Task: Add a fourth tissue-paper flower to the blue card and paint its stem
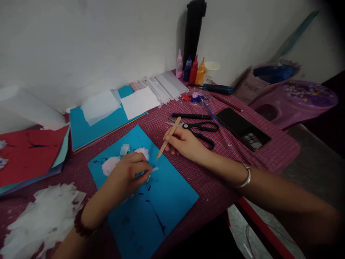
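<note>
My right hand is closed round a flat wooden stick with a pointed lower end. That tip hangs just above a blue sheet of paper lying at an angle on the table. Over the same sheet, my left hand is pinched, with a small white scrap of tissue paper at its fingertips. Two fluffy pale tufts, one left and one partly behind the hand, sit on the sheet beside a small white paper square. Dark paint strokes mark its lower part.
White tissue pieces are heaped at lower left, below a red sheet. Scissors, a black pen and a phone lie to the right. Paint bottles stand at the back by the wall.
</note>
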Motion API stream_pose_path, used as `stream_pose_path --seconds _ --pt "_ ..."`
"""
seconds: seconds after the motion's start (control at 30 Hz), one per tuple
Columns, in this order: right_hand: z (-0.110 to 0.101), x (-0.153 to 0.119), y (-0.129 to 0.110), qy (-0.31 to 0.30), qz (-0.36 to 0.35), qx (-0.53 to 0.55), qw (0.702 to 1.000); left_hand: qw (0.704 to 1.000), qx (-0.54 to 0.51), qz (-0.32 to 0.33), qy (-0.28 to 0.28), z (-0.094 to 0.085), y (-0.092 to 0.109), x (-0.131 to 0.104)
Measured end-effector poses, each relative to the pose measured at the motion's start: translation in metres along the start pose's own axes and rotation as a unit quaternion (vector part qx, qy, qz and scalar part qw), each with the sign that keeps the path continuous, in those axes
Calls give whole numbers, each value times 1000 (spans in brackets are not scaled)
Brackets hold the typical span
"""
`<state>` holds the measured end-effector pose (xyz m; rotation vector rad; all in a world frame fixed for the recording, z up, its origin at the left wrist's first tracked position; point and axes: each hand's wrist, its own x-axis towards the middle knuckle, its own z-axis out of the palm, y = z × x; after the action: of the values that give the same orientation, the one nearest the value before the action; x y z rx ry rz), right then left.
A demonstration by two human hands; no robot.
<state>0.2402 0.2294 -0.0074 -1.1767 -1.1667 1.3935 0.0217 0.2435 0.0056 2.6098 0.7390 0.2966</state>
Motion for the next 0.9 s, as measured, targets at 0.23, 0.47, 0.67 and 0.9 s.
stream_pose_path --seconds 0.23,0.47,0.67,0.9 --pt "6 1 22 -51 -6 -24 998 998 -5 4 -59 2 -8 -4" --pt "11 1 22 -98 33 -22 994 997 8 34 -66 7 -12 -8" --pt "14 -3 11 -99 62 -22 993 993 46 24 -103 5 -8 -7" --pt "16 -5 14 -117 63 -35 991 994 59 14 -91 3 -5 -6"
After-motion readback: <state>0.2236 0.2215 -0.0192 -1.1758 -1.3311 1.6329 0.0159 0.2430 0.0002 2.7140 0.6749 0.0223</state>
